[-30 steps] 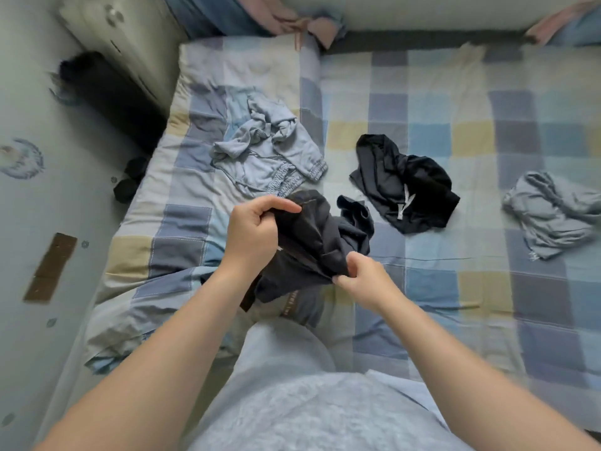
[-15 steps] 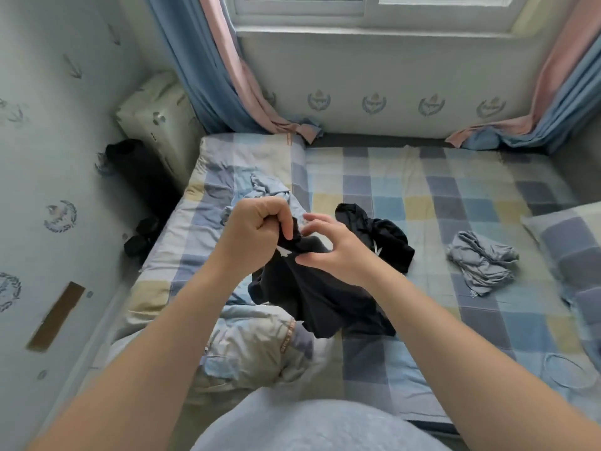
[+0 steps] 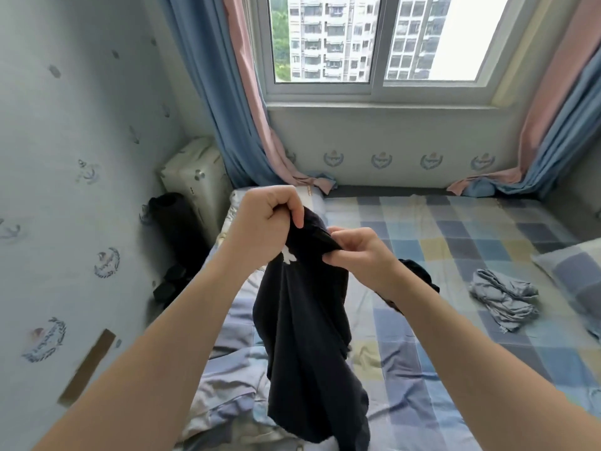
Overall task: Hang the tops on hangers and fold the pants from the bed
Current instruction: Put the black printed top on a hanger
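**Dark garment held up over the bed, both hands on its top edge**

Head view. Both forearms reach forward from the bottom of the frame. Left hand [image 3: 266, 222] is raised, knuckles up, with fingers and thumb curled tight and pinching the top edge of a dark garment [image 3: 305, 320]. Right hand [image 3: 361, 255] sits just beside and a little lower. Its fingers are bent and gripping the same edge, with the cloth bunched between thumb and fingertips. The hands are close together, and the short stretch of fabric between them is gathered, not pulled flat.

The garment hangs down from the two grips in a long, loose fold, clear of the mattress at the top. Its lower end drops toward the frame's bottom edge, and I cannot tell whether it touches the bedding there. There is a small white mark [image 3: 287, 255] on the cloth just under the left hand. Top or pants: cannot tell from this shape.

The bed [image 3: 455, 239], with a checked sheet in blue, grey and yellow, fills the middle and right. A crumpled grey garment [image 3: 500, 297] lies on the sheet to the right, well apart from the hands. A black garment [image 3: 419, 275] is partly hidden behind the right wrist. A checked pillow [image 3: 579, 275] sits at the right edge.

The window [image 3: 374, 37] is above the far wall, with blue-and-pink curtains [image 3: 208, 92] on either side. A white case [image 3: 195, 177] stands in the left corner, with a black bag-like thing [image 3: 175, 216] in front of it.
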